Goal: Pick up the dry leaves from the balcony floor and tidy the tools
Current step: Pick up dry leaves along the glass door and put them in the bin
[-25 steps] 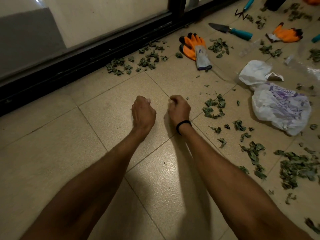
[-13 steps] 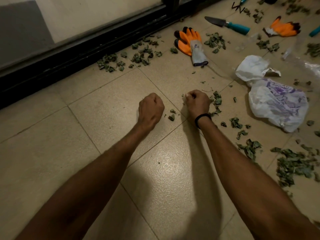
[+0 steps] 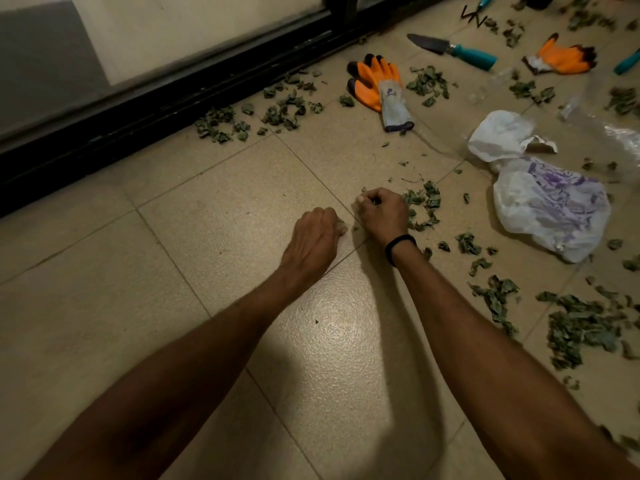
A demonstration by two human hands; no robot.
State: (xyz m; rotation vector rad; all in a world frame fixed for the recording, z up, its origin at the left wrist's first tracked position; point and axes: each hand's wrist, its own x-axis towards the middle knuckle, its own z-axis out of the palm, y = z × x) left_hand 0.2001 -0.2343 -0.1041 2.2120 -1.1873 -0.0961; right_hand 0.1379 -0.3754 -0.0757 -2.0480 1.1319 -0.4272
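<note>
**A:** Entry: left hand (image 3: pixel 313 237). How far open is it?

**B:** Not open. The knuckles face up and the fingers are curled under, low over the tiled floor (image 3: pixel 207 244). A green leaf scrap (image 3: pixel 340 223) shows at the tips, pinched between the thumb and the curled fingers.

**A:** Right hand (image 3: pixel 382 211)?

**B:** Drawn into a fist just beyond the left hand and close beside it. There is a black wristband (image 3: pixel 400 244) on the wrist. The knuckles cover the palm (cannot tell whether anything is inside). Its far side lies against a small patch of dry leaves (image 3: pixel 425 202).

**A:** Where is the rest of the leaf litter?

**B:** One scatter lies along the dark door track (image 3: pixel 166 109), more lies right of the forearm, and there is a dense heap at the right edge.

**A:** Tools?

**B:** They all lie on the floor, well apart from both hands. An orange glove (image 3: pixel 377 83) lies palm down near the track. A trowel (image 3: pixel 453 48) with a teal handle is beyond it, and a second glove (image 3: pixel 562 58) is farther right. A crumpled white plastic bag (image 3: pixel 550 206) lies right of the right hand, past the leaf patch.
</note>
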